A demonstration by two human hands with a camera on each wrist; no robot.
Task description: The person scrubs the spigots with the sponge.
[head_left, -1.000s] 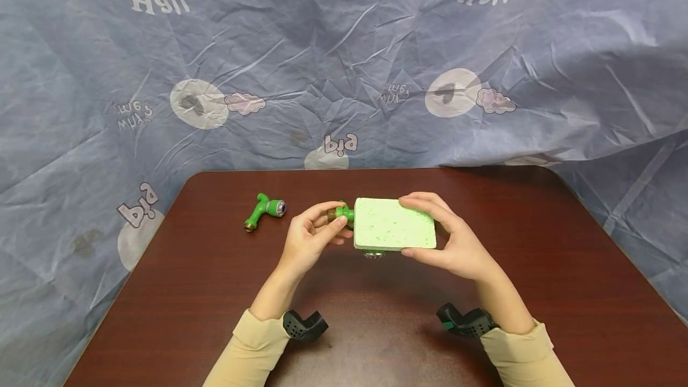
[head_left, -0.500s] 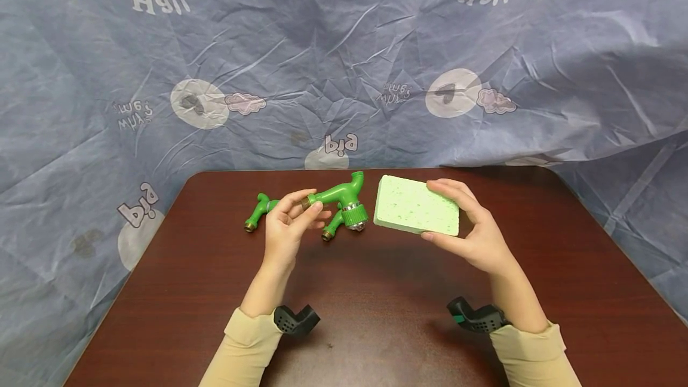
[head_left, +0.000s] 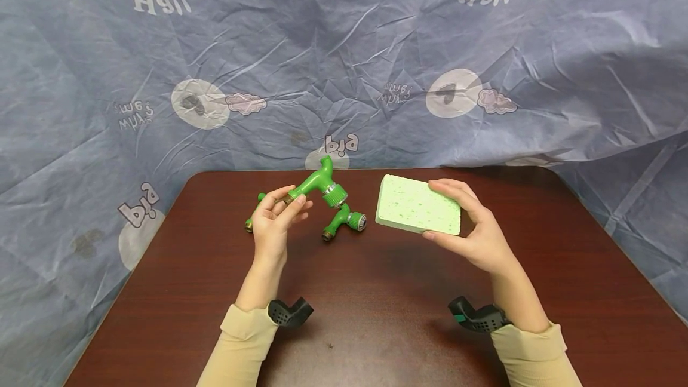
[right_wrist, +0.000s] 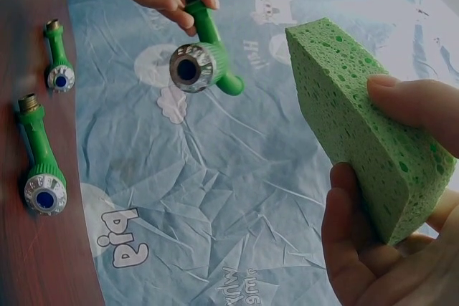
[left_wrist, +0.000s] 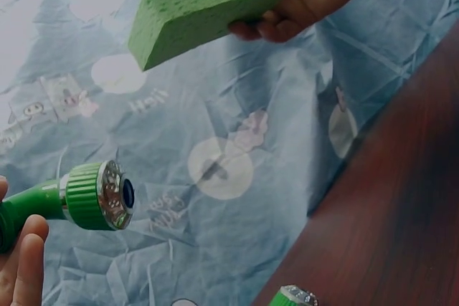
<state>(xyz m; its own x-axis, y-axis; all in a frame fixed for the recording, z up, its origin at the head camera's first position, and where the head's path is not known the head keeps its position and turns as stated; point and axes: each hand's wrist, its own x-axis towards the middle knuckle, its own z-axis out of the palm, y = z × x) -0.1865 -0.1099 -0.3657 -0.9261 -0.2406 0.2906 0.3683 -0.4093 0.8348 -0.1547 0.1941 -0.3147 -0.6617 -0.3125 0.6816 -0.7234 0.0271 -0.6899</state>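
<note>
My left hand pinches a green faucet by its brass threaded end, holding it up over the table. The faucet's ribbed green knob with a silver ring points away from the fingers in the left wrist view. In my right hand is a light green, porous sponge, gripped at its right end between thumb and fingers and raised, slightly tilted. The sponge and the held faucet are apart. Below the held faucet, a second green faucet lies on the table.
A third green faucet lies farther left on the dark wooden table, partly hidden behind my left hand. A blue printed cloth hangs behind the table's far edge. Each wrist wears a black camera mount.
My left hand has moved left and up with the faucet, away from the sponge, uncovering the second faucet. My right hand has shifted right and slightly up with the sponge, which now tilts.
</note>
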